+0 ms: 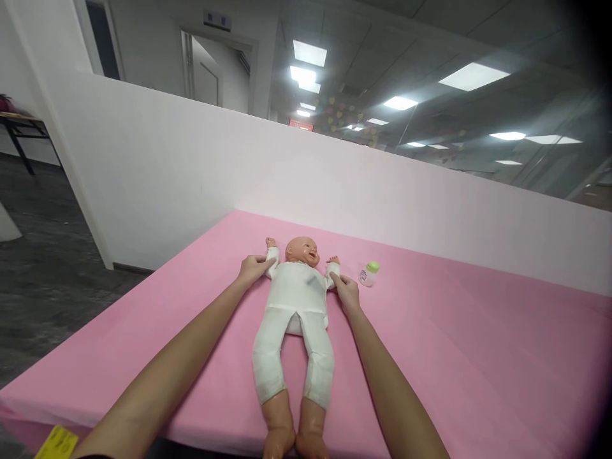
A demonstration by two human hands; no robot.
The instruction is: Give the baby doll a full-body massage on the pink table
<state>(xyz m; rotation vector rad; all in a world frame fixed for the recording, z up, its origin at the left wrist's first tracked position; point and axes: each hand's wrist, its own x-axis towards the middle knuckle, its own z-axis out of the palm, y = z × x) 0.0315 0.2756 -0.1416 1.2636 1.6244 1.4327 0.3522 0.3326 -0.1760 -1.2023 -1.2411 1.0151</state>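
Observation:
A baby doll point(296, 287) with a white cloth body lies on its back, feet toward me, on a pink-covered table point(430, 357). Its head is turned to the right, and both its arms are bent up beside the head. My left hand point(255, 268) grips the doll's arm on the left side, thumb and fingers around the white sleeve. On the other side, my right hand point(346, 290) holds the doll's other arm at the sleeve. Just right of that hand stands a small clear bottle with a green cap point(370, 273).
A low white partition wall point(306, 172) runs along the table's far side. A yellow tag point(57, 442) shows at the lower left. Beyond the left wall stands a dark-legged table point(29, 131) on grey flooring. A doorway point(217, 70) lies behind the partition.

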